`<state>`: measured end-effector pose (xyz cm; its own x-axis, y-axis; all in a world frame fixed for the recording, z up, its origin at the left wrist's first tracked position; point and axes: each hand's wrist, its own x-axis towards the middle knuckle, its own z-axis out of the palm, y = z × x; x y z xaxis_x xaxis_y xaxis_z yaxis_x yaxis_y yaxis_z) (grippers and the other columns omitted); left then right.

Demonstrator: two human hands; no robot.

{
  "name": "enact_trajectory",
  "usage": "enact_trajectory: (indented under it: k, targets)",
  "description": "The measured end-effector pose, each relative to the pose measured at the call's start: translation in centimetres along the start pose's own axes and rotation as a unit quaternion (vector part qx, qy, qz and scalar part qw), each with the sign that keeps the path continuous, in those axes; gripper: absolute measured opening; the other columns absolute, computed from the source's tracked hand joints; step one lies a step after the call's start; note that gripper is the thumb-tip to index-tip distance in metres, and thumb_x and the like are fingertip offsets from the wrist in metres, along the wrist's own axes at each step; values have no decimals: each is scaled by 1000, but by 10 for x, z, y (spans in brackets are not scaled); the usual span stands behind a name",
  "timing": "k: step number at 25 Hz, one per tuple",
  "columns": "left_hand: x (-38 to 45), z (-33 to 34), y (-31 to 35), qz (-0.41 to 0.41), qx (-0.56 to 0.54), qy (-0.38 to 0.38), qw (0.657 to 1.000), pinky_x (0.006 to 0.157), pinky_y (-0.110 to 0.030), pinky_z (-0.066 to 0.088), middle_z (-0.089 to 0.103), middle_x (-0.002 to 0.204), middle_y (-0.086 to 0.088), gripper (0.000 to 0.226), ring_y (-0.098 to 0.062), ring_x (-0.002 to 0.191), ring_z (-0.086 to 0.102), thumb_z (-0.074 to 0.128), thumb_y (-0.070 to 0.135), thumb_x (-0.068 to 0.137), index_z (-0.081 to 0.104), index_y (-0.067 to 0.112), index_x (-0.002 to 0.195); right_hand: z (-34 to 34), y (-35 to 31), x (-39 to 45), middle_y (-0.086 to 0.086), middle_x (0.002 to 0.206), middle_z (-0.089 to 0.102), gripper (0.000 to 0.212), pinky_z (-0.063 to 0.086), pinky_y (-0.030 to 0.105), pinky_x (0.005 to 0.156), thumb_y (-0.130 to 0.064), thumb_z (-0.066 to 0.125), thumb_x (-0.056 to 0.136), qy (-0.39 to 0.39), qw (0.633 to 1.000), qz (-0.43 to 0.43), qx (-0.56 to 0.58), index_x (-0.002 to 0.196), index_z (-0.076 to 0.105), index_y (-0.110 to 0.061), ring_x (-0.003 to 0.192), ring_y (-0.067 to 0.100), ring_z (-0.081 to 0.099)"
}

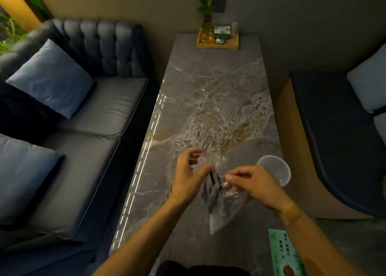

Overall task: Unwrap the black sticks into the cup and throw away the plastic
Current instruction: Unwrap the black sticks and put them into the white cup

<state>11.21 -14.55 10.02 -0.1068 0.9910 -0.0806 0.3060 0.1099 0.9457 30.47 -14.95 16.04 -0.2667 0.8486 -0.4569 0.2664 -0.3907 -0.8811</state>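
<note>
Above the near part of the marble table (219, 92), both hands hold a clear plastic bag (221, 215) with several black sticks (214, 184) inside. My left hand (189, 177) pinches the bag's top edge with its thumb, the other fingers spread. My right hand (252, 184) grips the crumpled top of the plastic on the other side. The bag hangs down, blurred, toward me. A clear plastic cup (275, 169) stands upright on the table just beyond my right hand, near the right edge.
A wooden tray (217, 44) with a plant in a vase and a small box sits at the table's far end. A green printed card (286, 255) lies at the near right corner. A dark sofa (87, 113) with blue cushions runs along the left, another seat (338, 129) on the right.
</note>
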Motion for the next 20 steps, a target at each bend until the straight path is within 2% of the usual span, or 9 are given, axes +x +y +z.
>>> enact_trajectory:
  k: [1, 4, 5, 8, 12, 16, 18, 20]
  targets:
    - [-5, -1, 1, 51, 40, 6, 998, 84, -20, 50, 57, 110, 15, 31, -2, 102, 57, 72, 35, 82, 56, 40, 107, 4, 0, 0, 17, 87, 76, 15, 56, 34, 54, -12, 66, 87, 10, 1000, 0, 7, 96, 71, -1, 71, 22, 72]
    - [-18, -6, 4, 137, 68, -100, 983, 81, -18, 50, 61, 106, 16, 24, -9, 99, 62, 68, 43, 83, 61, 39, 106, 11, -1, 1, 15, 83, 76, 12, 57, 40, 59, -12, 69, 85, 32, 999, -10, 1, 92, 73, -4, 73, 23, 73]
    - [-21, -8, 5, 137, 70, -118, 981, 81, -16, 51, 62, 106, 16, 26, -9, 98, 63, 69, 44, 83, 62, 38, 107, 13, -2, 1, 14, 81, 76, 10, 58, 40, 59, -14, 70, 84, 39, 999, -14, -1, 90, 73, -6, 73, 22, 73]
    - [-21, -9, 5, 99, 33, -101, 989, 77, -21, 55, 67, 99, 13, 20, -10, 91, 66, 73, 32, 82, 69, 31, 101, 17, -2, 1, 13, 78, 76, 11, 57, 34, 54, -19, 73, 82, 45, 999, -12, 5, 85, 75, -9, 72, 20, 73]
    - [-22, -9, 5, 56, -23, -100, 993, 75, -29, 59, 72, 91, 6, 10, -11, 83, 70, 74, 22, 82, 73, 27, 90, 15, -2, 1, 11, 82, 77, 19, 59, 31, 55, -26, 69, 85, -2, 1000, -8, 8, 90, 76, -10, 78, 19, 74]
    - [-17, -13, 9, 39, -55, -101, 993, 76, -28, 58, 73, 90, 4, 11, -11, 82, 70, 71, 13, 85, 72, 23, 88, 10, -3, -2, 13, 84, 77, 19, 58, 31, 54, -27, 69, 83, 3, 999, -7, 46, 88, 77, -11, 78, 23, 74]
    - [-14, -17, 10, 41, -37, -107, 993, 77, -31, 58, 71, 92, 4, 10, -11, 83, 68, 67, 15, 87, 68, 24, 90, 9, -3, -3, 16, 82, 76, 19, 57, 31, 53, -27, 71, 81, 31, 997, -1, 70, 85, 78, -10, 75, 26, 73]
    - [-14, -19, 11, 50, -11, -129, 990, 78, -26, 56, 67, 97, 10, 8, -8, 87, 66, 65, 27, 87, 64, 30, 94, 7, -2, -4, 17, 81, 76, 16, 56, 30, 53, -24, 72, 81, 43, 997, 2, 71, 83, 77, -9, 76, 27, 72]
